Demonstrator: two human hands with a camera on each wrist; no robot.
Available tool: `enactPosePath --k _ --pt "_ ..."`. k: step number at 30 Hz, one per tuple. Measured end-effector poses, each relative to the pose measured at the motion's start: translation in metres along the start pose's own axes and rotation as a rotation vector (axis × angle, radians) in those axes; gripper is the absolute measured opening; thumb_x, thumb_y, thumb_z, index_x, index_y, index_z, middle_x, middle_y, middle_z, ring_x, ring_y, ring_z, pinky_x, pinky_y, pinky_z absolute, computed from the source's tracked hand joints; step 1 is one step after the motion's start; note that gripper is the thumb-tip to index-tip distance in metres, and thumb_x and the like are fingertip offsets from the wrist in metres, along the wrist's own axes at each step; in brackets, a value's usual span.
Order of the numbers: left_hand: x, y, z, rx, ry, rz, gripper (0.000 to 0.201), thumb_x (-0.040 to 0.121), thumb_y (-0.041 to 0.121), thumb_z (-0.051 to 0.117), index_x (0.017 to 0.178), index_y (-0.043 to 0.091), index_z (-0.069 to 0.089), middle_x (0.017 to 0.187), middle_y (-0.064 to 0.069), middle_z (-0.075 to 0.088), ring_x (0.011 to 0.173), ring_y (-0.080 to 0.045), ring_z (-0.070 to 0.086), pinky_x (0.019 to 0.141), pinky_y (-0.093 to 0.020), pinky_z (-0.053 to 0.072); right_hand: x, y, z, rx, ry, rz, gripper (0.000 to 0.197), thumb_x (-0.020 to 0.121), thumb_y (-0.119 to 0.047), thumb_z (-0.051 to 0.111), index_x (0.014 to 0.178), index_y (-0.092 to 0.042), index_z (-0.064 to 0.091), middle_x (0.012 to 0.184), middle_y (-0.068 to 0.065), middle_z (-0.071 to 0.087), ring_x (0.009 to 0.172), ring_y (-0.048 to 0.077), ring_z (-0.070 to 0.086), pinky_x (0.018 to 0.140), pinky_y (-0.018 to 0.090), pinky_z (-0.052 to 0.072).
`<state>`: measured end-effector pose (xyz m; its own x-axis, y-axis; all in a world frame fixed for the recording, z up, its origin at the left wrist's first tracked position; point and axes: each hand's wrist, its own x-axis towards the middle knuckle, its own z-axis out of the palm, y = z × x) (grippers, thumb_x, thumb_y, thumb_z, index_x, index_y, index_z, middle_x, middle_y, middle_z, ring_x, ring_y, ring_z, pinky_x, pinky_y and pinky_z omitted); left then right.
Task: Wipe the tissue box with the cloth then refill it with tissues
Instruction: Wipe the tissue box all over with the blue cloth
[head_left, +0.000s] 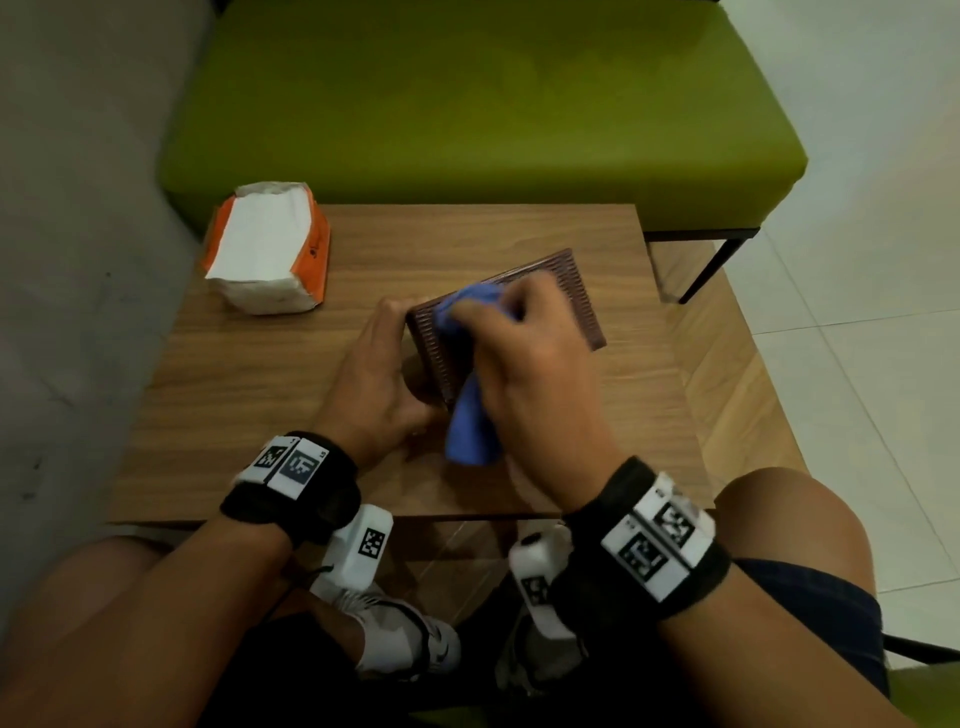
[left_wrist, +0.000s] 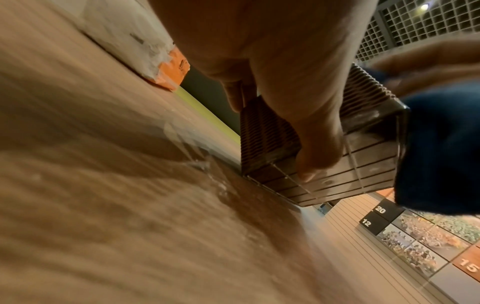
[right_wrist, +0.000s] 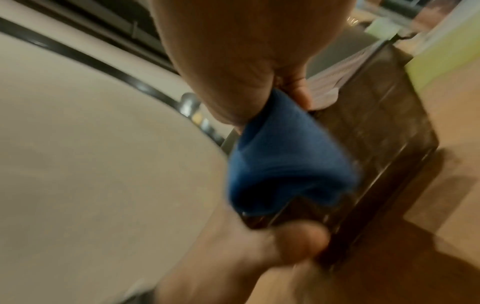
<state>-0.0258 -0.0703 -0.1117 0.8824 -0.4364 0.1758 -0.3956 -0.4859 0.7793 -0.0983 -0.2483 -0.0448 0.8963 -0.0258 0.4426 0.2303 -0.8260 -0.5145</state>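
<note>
Head view shows the left hand (head_left: 376, 374) clamped on the box (head_left: 550, 299) on the worktop (head_left: 234, 395), right hand (head_left: 530, 358) pinching the cloth (head_left: 470, 431): steady it, rub along the ribs.

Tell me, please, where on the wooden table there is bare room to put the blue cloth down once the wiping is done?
Bare wood lies right of the tissue box up to the table edge, and along the near-left, between the tissue pack and the left hand. The middle is crowded: both hands, the box and the cloth held by the right hand.
</note>
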Motion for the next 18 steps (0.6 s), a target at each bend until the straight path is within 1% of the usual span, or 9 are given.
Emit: enactPosePath --k 2,4,6,9,11,13,15,16,18 --pt "-0.001 -0.001 0.001 0.040 -0.006 0.021 0.095 0.065 0.024 0.103 0.141 0.022 0.047 0.134 0.002 0.057 0.119 -0.001 0.053 0.095 -0.001 0.037 0.010 0.025 -0.010 -0.007 0.195 0.154 0.027 0.100 -0.011 0.057 0.119 -0.010 0.077 0.104 0.007 0.049 0.090 0.018 0.050 0.073 0.029 0.044" --pt "-0.002 0.000 0.003 0.056 -0.013 0.021 0.098 0.065 0.027 0.103 0.145 0.019 0.046 0.134 0.006 0.053 0.120 0.000 0.050 0.097 0.001 0.034 0.013 0.031 -0.016 -0.026 0.286 0.224 0.026 0.100 -0.009 0.057 0.116 -0.008 0.077 0.102 0.007 0.049 0.088 0.018 0.049 0.072 0.029 0.043" --pt "-0.002 0.001 0.003 0.037 -0.013 0.014 0.095 0.068 0.023 0.100 0.146 0.018 0.046 0.135 0.005 0.053 0.120 -0.004 0.052 0.098 -0.004 0.037 0.005 0.010 -0.010 -0.037 0.138 0.078 0.026 0.102 -0.014 0.056 0.119 -0.007 0.075 0.105 0.011 0.052 0.092 0.018 0.048 0.073 0.026 0.042" --pt "-0.003 0.003 0.001 -0.019 -0.027 -0.002 0.084 0.076 0.015 0.091 0.147 0.021 0.046 0.140 0.002 0.056 0.123 -0.010 0.058 0.103 -0.022 0.047 -0.010 -0.011 -0.003 -0.087 -0.131 -0.136 0.027 0.104 -0.018 0.059 0.127 -0.011 0.071 0.112 0.012 0.052 0.099 0.021 0.048 0.072 0.029 0.045" --pt "-0.003 0.002 -0.001 0.010 -0.022 0.021 0.092 0.070 0.015 0.097 0.147 0.017 0.046 0.140 0.003 0.055 0.125 -0.006 0.055 0.106 -0.016 0.044 -0.005 0.006 -0.008 -0.062 -0.044 -0.080 0.027 0.101 -0.014 0.059 0.124 -0.012 0.073 0.110 0.012 0.052 0.098 0.022 0.050 0.072 0.034 0.046" --pt "-0.004 0.002 -0.001 0.043 -0.032 0.026 0.099 0.068 0.022 0.101 0.149 0.017 0.045 0.142 0.006 0.051 0.127 0.001 0.049 0.104 -0.002 0.036 0.003 0.030 -0.018 -0.018 0.173 0.120 0.028 0.098 -0.010 0.057 0.119 -0.011 0.075 0.107 0.013 0.053 0.093 0.021 0.053 0.075 0.038 0.048" --pt "-0.004 0.004 0.001 0.050 -0.038 0.027 0.100 0.068 0.027 0.101 0.150 0.018 0.044 0.144 0.004 0.052 0.130 0.002 0.048 0.105 0.000 0.033 0.003 0.038 -0.024 -0.031 0.287 0.275 0.029 0.098 -0.011 0.054 0.119 -0.010 0.075 0.107 0.013 0.054 0.091 0.020 0.053 0.076 0.038 0.050" --pt "-0.004 0.004 0.002 0.050 -0.037 0.026 0.101 0.068 0.028 0.101 0.151 0.019 0.043 0.145 0.002 0.052 0.130 0.001 0.049 0.105 -0.001 0.034 -0.001 0.032 -0.021 -0.053 0.256 0.277 0.029 0.099 -0.012 0.054 0.121 -0.010 0.073 0.108 0.013 0.053 0.092 0.020 0.052 0.076 0.037 0.050" --pt "-0.004 0.005 0.001 0.026 -0.033 0.013 0.099 0.069 0.023 0.101 0.150 0.021 0.043 0.145 0.000 0.055 0.130 -0.003 0.052 0.106 -0.008 0.040 -0.014 0.007 -0.009 -0.083 0.070 0.118 0.029 0.104 -0.014 0.054 0.128 -0.010 0.070 0.112 0.014 0.054 0.096 0.022 0.052 0.076 0.037 0.051"
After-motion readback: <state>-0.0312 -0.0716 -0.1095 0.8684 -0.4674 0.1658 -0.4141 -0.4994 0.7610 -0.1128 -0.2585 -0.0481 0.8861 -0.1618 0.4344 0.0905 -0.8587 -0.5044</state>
